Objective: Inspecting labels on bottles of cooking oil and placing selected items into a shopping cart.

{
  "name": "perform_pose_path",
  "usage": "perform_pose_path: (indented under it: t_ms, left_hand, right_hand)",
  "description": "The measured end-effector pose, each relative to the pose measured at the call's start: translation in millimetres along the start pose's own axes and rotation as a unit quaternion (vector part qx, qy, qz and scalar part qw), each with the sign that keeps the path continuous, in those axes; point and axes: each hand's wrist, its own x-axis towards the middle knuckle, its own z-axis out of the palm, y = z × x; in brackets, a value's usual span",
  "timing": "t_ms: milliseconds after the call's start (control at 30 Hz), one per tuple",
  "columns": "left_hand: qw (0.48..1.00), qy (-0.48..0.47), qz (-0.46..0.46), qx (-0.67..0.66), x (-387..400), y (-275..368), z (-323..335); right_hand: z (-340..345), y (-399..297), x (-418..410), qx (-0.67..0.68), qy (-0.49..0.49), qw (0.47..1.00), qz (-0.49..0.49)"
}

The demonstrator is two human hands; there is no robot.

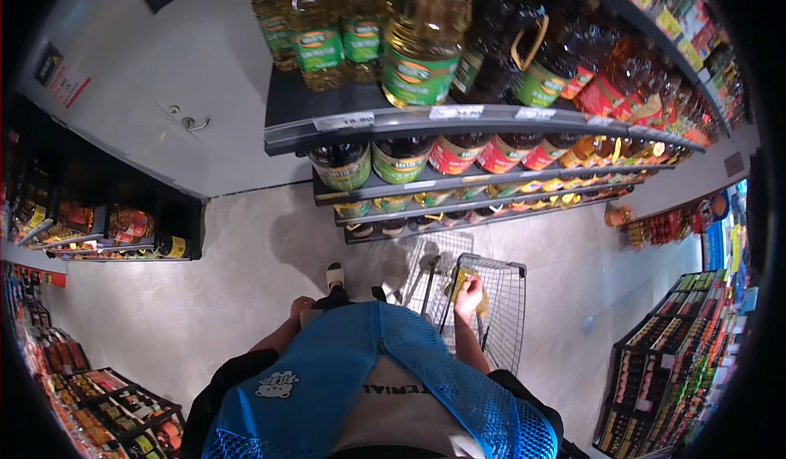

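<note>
My right hand (469, 297) is over a wire shopping cart (506, 311) at my right side, with its fingers closed on a yellowish plastic packet (465, 276). The packet shows above and beside the hand; its contents are too small to tell. My left hand (301, 306) hangs low beside my left hip, partly cut off by my clothing. Whether its fingers are open or closed is not visible. In front of me, shelves (362, 121) carry large bottles of cooking oil (424, 41), the top row with green and red labels.
Below the top shelf stand more oil bottles (402, 159). A grey door with a metal handle (196, 125) is at the left, above a low dark shelf unit (184, 213). Stocked racks (663, 361) line the right, others (116, 404) the lower left. Pale tiles (245, 287) cover the floor.
</note>
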Motion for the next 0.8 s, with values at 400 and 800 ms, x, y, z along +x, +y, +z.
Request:
perform_pose_path:
  t_ms: [400,800]
  left_hand:
    - [0.979,0.011,0.202,0.039,75,-37,-50]
    - [0.985,0.054,0.166,-0.004,80,-113,-70]
  right_hand:
    - [65,-510,57,0.214,0.006,0.763,-0.61]
    - [124,-686,100,0.103,0.032,0.822,-0.56]
